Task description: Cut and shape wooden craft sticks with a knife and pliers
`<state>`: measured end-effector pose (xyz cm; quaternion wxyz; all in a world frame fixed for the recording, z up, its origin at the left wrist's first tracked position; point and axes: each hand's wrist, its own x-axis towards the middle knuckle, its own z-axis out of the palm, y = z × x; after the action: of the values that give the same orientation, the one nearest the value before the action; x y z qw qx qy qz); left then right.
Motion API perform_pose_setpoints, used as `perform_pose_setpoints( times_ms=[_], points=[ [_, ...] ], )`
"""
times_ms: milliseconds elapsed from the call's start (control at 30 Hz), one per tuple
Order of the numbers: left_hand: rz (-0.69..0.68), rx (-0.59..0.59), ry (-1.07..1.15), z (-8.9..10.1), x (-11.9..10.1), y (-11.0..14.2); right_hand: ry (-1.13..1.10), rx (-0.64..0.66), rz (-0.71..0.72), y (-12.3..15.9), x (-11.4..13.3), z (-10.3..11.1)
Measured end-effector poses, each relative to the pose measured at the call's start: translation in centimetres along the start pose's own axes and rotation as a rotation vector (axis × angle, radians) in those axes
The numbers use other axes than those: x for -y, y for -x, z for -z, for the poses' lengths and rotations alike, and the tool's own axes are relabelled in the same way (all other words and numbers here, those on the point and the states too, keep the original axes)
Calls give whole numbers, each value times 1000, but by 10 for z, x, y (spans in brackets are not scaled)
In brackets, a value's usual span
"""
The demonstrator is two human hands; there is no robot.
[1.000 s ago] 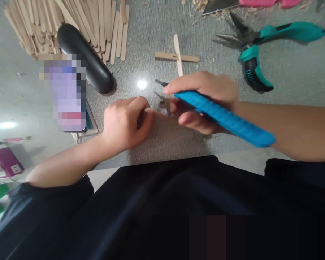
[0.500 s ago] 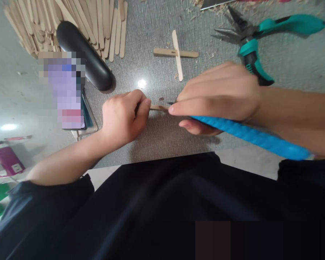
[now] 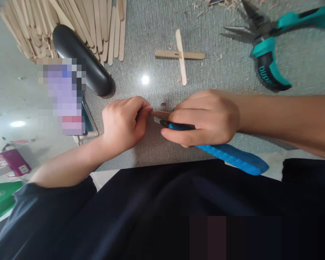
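Head view: one left hand (image 3: 126, 121), closed, by which one end of a wooden stick (image 3: 162, 114) is pinched between thumb and fingers; one right hand (image 3: 206, 117), curled, by which a blue-handled knife (image 3: 233, 157) is gripped, its blade (image 3: 157, 120) by the stick's near side. The stick's other end is hidden at the right fingers; whether it is gripped there cannot be told. Two crossed sticks (image 3: 166, 54) are laid on the grey table (image 3: 219, 77) beyond the hands; green-and-black pliers (image 3: 265, 57), opened, are placed to their right; a black case (image 3: 82, 59) is set against a stick pile (image 3: 97, 21).
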<state>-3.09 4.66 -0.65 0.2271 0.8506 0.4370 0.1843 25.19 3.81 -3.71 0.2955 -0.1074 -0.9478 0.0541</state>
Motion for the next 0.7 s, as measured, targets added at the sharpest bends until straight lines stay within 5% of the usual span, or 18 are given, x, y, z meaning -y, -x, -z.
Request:
perform_pose_setpoints(
  times_ms=[700],
  points=[
    [18, 38, -15, 0, 0, 0, 39, 21, -93, -6, 3, -4]
  ],
)
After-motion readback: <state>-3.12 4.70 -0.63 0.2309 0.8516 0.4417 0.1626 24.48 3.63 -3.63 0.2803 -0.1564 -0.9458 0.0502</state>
